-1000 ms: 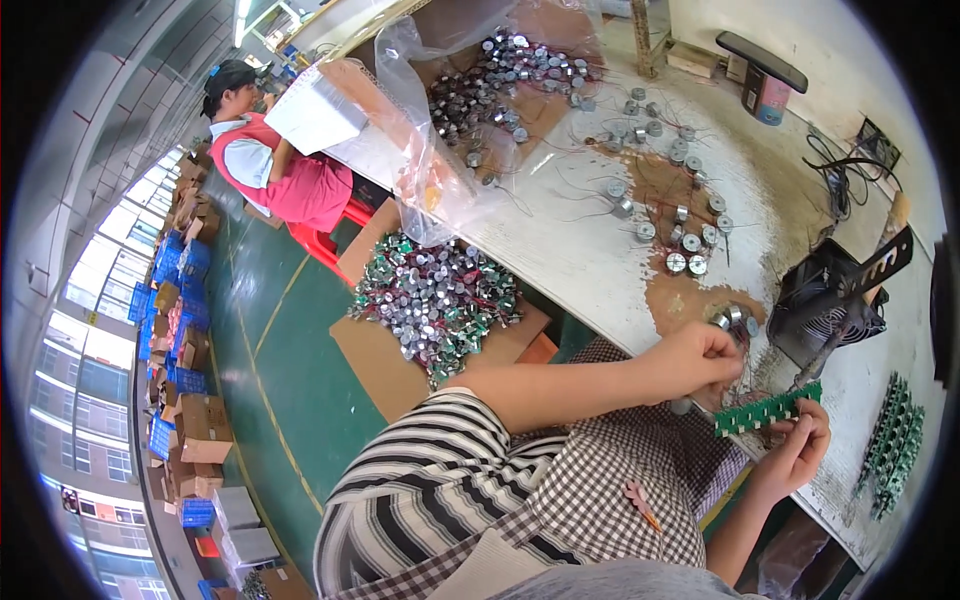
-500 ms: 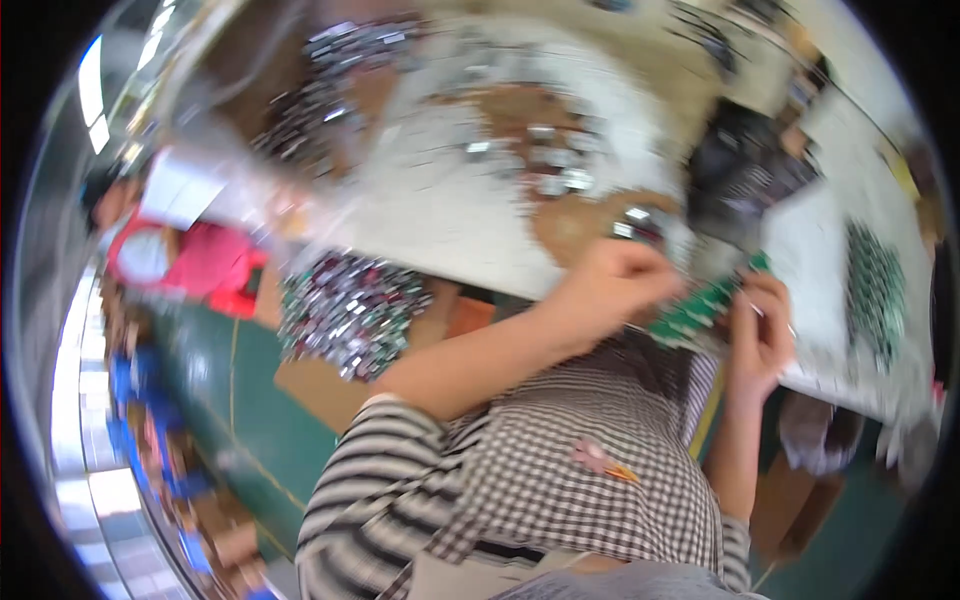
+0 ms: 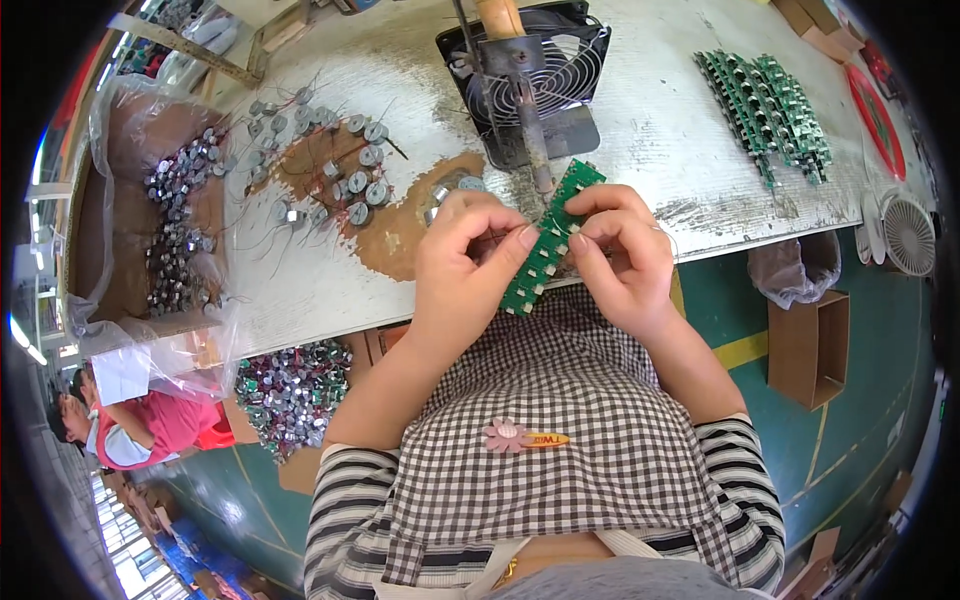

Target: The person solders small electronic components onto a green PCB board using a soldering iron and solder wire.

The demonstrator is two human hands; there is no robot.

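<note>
A green circuit board strip (image 3: 541, 256) with small pale components is held slanting at the table's front edge. My right hand (image 3: 628, 258) pinches its right side between thumb and fingers. My left hand (image 3: 462, 250) is closed at the strip's left edge, its thumb tip against the board; whatever lies between those fingers is mostly hidden. Just above the strip, the tip of a soldering iron (image 3: 533, 140) points down. Behind my left hand lie small round motors (image 3: 358, 183) with thin wires, spread over the worn white tabletop (image 3: 330, 285).
Behind the iron stands a black fan (image 3: 565, 68). More green boards (image 3: 765, 115) lie at the far right. A plastic-lined carton (image 3: 110, 220) of motors stands at left; another heap of motors (image 3: 292, 395) sits below the table. A person in pink (image 3: 165, 430) is at lower left.
The view has swung right and sharpened. The strip now stands more steeply, just under the iron's tip, and my left hand is lower along its left edge.
</note>
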